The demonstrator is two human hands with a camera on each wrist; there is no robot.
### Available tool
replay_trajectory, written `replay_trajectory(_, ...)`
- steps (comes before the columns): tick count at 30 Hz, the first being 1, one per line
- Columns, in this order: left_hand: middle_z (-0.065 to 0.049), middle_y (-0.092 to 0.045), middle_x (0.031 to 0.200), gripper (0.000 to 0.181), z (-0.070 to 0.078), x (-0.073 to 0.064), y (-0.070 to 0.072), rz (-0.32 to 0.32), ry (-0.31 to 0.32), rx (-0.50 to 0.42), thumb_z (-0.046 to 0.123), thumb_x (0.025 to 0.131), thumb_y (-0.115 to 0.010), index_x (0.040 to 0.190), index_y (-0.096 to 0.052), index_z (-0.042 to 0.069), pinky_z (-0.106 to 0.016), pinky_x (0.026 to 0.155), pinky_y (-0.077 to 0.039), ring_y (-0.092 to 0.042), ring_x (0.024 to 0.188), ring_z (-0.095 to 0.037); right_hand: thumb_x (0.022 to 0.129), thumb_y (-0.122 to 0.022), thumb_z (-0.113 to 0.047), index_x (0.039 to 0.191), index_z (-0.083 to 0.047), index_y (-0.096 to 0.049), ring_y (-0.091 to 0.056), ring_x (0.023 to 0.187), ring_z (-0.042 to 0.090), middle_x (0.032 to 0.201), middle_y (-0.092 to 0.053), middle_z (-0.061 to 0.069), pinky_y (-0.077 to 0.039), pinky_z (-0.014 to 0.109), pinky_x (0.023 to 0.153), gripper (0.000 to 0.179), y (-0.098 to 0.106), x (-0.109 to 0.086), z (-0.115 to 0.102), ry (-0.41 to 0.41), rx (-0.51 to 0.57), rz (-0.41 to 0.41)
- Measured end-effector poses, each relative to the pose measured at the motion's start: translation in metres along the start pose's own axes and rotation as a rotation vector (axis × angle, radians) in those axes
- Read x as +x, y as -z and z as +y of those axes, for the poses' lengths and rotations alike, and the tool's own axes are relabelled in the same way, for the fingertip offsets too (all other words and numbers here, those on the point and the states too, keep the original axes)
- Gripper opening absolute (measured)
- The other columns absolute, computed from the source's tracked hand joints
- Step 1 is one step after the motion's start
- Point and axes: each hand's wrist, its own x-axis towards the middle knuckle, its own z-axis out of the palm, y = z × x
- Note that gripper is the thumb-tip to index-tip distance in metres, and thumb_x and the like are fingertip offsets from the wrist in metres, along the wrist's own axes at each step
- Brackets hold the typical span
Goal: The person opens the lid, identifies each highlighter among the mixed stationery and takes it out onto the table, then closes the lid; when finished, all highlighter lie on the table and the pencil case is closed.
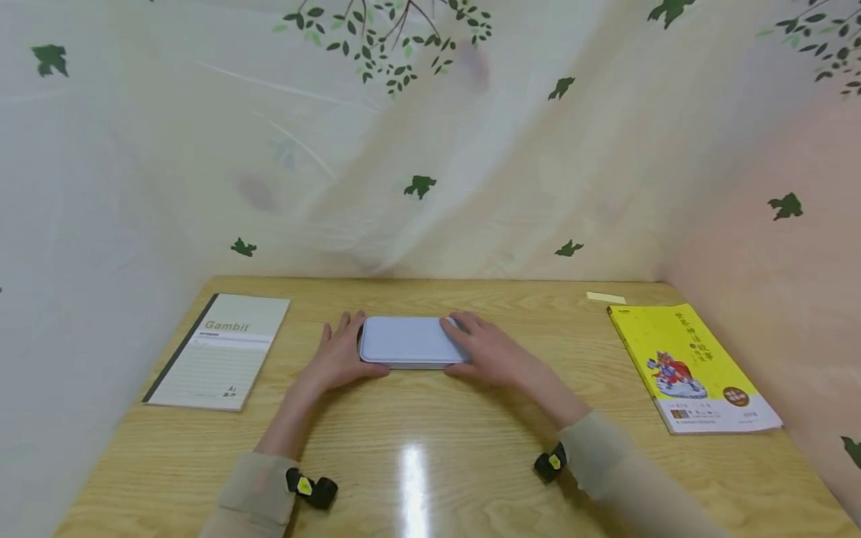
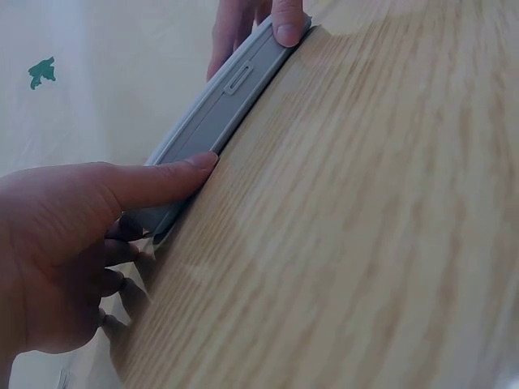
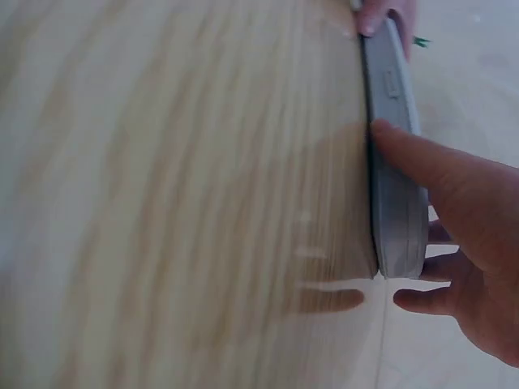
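Near the middle of the bench (image 1: 363, 448), toward its far edge, lies the case (image 1: 406, 340), flat and squared to the person, one long side turned near; the left hand (image 1: 343, 356) grasps its left end, and the right hand (image 1: 491, 353) grasps its right end. Both thumbs lie against the near side while the fingers reach about the ends, the right hand's partly over the top; I'd say the grip is spread this way to steady the case evenly and stop it twisting. On that near side, between the thumbs, is a small tab (image 2: 238, 79) (a catch, perhaps; I can't tell whether it is fastened); holding by the ends leaves it uncovered. The notebook (image 1: 218, 351) lies flat to the left and the book (image 1: 693, 370) flat to the right, both well apart from the case; set out at the sides like that, they seem placed to leave the arms room; a pale strip (image 1: 605, 297) lies just beyond the book.
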Motion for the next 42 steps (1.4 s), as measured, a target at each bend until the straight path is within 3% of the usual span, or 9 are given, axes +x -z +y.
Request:
replay_trajectory(11,-0.028,-0.020,0.169,0.117,0.000,0.000,0.000,-0.005,0.012,0.011,0.046,0.080,-0.086,0.162,-0.017,-0.002,-0.069,0.128,0.001,-0.008,0.159,-0.048,0.101,-0.053,-0.060,0.160,-0.005,-0.032,-0.051,0.139,0.038,0.158,-0.043,0.019,-0.054,0.048,0.109,0.083,-0.007,-0.002,0.005,0.133,-0.258,0.066)
replay_trajectory(18,-0.029,-0.019,0.169,0.118,0.001,0.000,0.000,-0.009,0.021,0.013,0.047,0.079,-0.086,0.162,-0.017,-0.002,-0.068,0.129,0.000,-0.008,0.159,-0.048,0.101,-0.054,-0.060,0.156,-0.002,-0.037,-0.059,0.125,0.036,0.148,-0.050,0.020,-0.061,0.040,0.094,0.082,-0.016,-0.001,0.011,0.227,-0.404,0.167)
replay_trajectory(22,-0.028,-0.019,0.169,0.118,0.000,0.000,-0.001,-0.008,0.023,0.018,0.047,0.079,-0.086,0.162,-0.017,-0.001,-0.068,0.129,0.000,-0.008,0.159,-0.048,0.101,-0.054,-0.060,0.155,-0.001,-0.038,-0.060,0.122,0.036,0.146,-0.050,0.021,-0.063,0.038,0.088,0.082,-0.019,0.000,0.013,0.252,-0.463,0.185)
replay_trajectory(42,-0.026,-0.020,0.170,0.117,0.004,0.002,-0.002,-0.010,0.047,0.047,0.046,0.079,-0.085,0.162,-0.017,0.000,-0.066,0.130,-0.001,-0.008,0.160,-0.046,0.101,-0.055,-0.057,0.150,0.002,-0.041,-0.062,0.118,0.036,0.140,-0.054,0.024,-0.063,0.037,0.082,0.078,-0.020,0.002,0.017,0.313,-0.530,0.237)
